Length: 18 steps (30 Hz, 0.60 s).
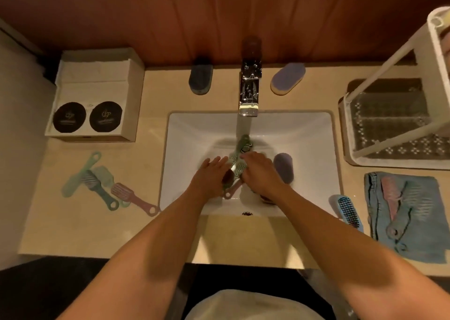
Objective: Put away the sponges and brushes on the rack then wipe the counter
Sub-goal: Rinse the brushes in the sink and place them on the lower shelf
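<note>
Both my hands are down in the white sink point(185, 134) under running water. My right hand point(261, 176) grips a green brush point(241, 153) that points up toward the stream. My left hand point(210, 175) lies beside it with its fingers straight, touching the brush head. A pink brush handle point(230, 191) sticks out below the hands. A purple sponge point(283, 167) lies in the sink right of my right hand. On the counter behind the sink are a dark blue sponge point(201, 79) and a lilac sponge point(287, 78). The white rack point(389, 125) stands at the right.
Several pastel brushes point(99, 183) lie on the counter left of the sink. A blue brush point(348, 211) lies to its right, beside a blue cloth point(423, 237) carrying two more brushes. A chrome faucet point(249, 93) is at the back, and a cardboard box point(97, 95) at the back left.
</note>
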{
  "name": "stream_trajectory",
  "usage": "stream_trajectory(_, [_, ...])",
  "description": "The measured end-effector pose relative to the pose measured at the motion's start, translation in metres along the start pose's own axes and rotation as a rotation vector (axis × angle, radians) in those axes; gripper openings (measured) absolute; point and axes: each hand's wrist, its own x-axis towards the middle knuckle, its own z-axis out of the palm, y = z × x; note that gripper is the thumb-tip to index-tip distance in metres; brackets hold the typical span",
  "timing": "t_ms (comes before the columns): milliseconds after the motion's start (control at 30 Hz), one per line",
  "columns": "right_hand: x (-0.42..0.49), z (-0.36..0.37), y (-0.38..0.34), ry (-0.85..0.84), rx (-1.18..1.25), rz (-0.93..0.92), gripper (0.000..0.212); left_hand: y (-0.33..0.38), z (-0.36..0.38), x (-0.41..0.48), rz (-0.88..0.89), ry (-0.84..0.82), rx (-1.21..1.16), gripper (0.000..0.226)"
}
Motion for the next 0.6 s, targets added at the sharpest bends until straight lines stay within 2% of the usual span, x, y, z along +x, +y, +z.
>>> stream_trajectory(100, [0.012, 0.018, -0.001, -0.037, 0.009, 0.023, 0.027, -0.005, 0.006, 0.010, 0.023, -0.108, 0.037, 0.087])
stream_trajectory(200, [0.018, 0.031, 0.000, -0.076, 0.003, 0.028, 0.031, -0.009, 0.013, 0.017, 0.036, -0.146, 0.067, 0.086])
stream_trajectory(333, [0.016, 0.041, 0.012, -0.138, -0.049, 0.057, 0.034, -0.015, 0.017, 0.023, 0.066, -0.117, 0.133, 0.083])
stream_trajectory(433, [0.006, 0.045, 0.026, -0.200, -0.162, 0.134, 0.041, -0.013, 0.018, 0.027, 0.075, -0.077, 0.178, 0.069])
stream_trajectory(600, [-0.012, 0.041, 0.046, -0.289, -0.341, 0.255, 0.048, 0.003, 0.013, 0.032, -0.003, -0.093, 0.224, 0.061])
